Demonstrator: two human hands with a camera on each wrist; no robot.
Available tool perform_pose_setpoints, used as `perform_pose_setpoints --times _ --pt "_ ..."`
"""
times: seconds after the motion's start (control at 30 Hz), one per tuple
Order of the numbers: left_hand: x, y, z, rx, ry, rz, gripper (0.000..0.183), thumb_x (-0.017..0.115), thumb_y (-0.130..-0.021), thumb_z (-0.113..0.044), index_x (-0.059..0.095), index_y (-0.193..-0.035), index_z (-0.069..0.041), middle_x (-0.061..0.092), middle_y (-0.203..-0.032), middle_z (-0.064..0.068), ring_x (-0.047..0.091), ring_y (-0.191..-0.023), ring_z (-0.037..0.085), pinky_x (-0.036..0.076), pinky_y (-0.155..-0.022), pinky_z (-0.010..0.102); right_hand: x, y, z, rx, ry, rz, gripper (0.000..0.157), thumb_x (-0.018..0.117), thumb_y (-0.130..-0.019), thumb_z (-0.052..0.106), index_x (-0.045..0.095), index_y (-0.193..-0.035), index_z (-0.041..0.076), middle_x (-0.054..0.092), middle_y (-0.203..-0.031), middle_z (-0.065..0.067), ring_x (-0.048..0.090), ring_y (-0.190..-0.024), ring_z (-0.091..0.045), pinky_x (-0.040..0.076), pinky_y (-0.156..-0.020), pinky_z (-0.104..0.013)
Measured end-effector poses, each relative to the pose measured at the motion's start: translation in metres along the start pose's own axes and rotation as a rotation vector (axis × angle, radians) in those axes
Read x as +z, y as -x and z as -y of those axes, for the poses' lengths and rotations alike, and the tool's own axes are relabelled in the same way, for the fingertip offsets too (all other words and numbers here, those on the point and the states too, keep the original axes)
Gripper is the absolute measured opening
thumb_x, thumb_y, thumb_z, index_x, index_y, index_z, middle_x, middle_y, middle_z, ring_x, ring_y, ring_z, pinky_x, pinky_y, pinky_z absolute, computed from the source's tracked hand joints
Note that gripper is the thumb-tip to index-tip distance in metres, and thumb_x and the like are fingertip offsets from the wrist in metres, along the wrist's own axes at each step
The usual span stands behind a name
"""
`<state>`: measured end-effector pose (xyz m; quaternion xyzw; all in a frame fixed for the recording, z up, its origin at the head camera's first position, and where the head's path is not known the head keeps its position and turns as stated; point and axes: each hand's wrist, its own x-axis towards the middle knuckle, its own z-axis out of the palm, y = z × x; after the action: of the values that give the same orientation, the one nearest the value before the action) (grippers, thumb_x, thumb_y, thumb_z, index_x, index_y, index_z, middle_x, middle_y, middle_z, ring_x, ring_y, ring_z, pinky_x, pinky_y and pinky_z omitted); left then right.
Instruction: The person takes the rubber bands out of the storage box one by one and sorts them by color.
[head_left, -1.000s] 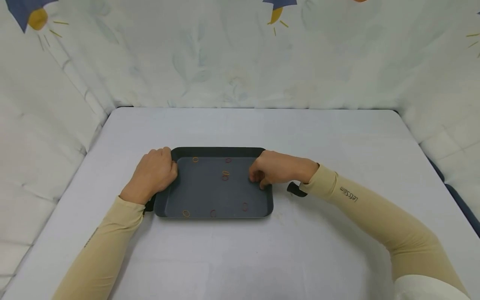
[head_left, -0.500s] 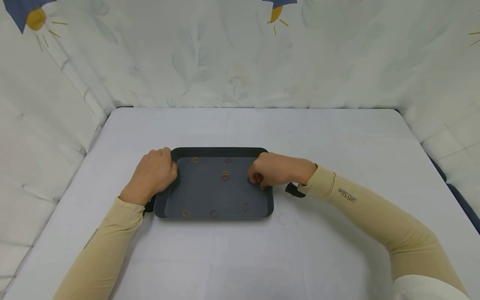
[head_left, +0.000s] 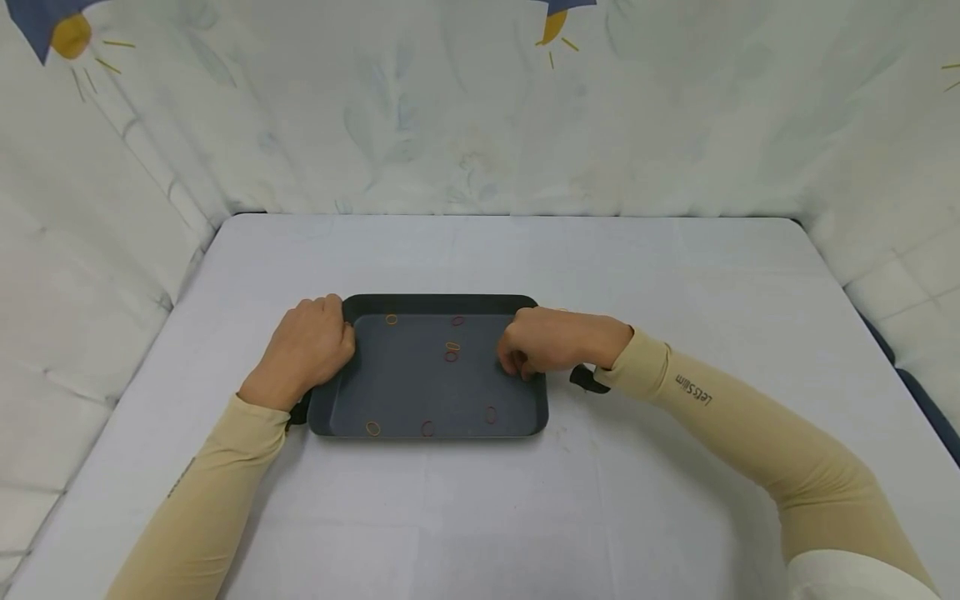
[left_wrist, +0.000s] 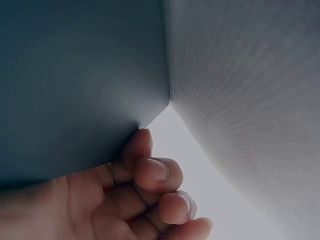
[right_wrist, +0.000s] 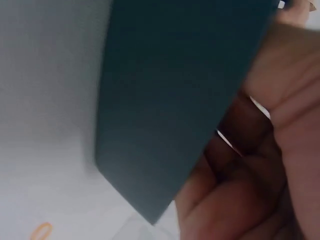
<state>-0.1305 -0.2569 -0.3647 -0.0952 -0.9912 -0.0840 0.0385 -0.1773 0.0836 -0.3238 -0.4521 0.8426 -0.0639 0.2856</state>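
Note:
A dark grey rectangular tray (head_left: 405,387) lies on the white table, with several small yellow and red rubber bands on it. Two of them, a yellow band (head_left: 453,346) and a red band (head_left: 452,357), lie close together near its middle. My left hand (head_left: 306,346) grips the tray's left side, and the left wrist view shows curled fingers (left_wrist: 159,172) at its edge. At the opposite end my right hand (head_left: 551,340) reaches over the right rim, thumb and fingers bent down close over the tray floor. Its fingertips are mostly hidden; I cannot tell whether they pinch anything.
In the right wrist view an orange rubber band (right_wrist: 41,231) lies on the white surface outside the tray. A black strap (head_left: 588,380) hangs at the right wrist. White patterned curtains (head_left: 465,125) stand behind the table (head_left: 510,517) and along its sides.
My right hand has come slightly lower and nearer, its thumb drawn closer to the fingers. The left hand keeps its place; the tray and bands stay almost still.

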Motion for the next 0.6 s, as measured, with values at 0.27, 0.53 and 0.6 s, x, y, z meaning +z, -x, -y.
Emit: perform_pose_setpoints --times 0.27,0.53,0.6 --pt "-0.0023 0.0003 -0.0012 -0.013 -0.008 0.024 0.019 0.043 -0.094 -0.008 0.047 -0.077 0.000 0.049 -0.067 0.014 0.048 -0.060 0.029 0.039 -0.054 0.039 -0.0021 -0.0011 0.0036 0.042 0.025 0.070 0.025 0.066 -0.089 0.000 0.073 -0.091 0.024 0.069 -0.088 0.009 0.062 -0.080 -0.010 0.051 -0.071 -0.038" --pt "-0.0028 0.0008 -0.0014 -0.015 -0.011 0.028 0.019 0.043 -0.094 -0.008 0.047 -0.077 0.000 0.049 -0.068 0.015 0.050 -0.062 0.031 0.040 -0.056 0.041 0.0022 -0.0022 0.0028 0.031 0.037 0.046 0.023 0.071 -0.085 0.000 0.070 -0.086 0.023 0.066 -0.081 0.008 0.061 -0.076 -0.011 0.047 -0.066 -0.037" --pt "-0.0028 0.0012 -0.0014 -0.015 -0.010 0.028 0.019 0.043 -0.094 -0.008 0.047 -0.077 0.000 0.049 -0.068 0.015 0.049 -0.061 0.030 0.040 -0.055 0.041 0.0028 -0.0029 0.0024 0.029 0.044 0.037 0.022 0.071 -0.084 0.001 0.069 -0.085 0.023 0.065 -0.080 0.008 0.060 -0.074 -0.011 0.045 -0.064 -0.037"
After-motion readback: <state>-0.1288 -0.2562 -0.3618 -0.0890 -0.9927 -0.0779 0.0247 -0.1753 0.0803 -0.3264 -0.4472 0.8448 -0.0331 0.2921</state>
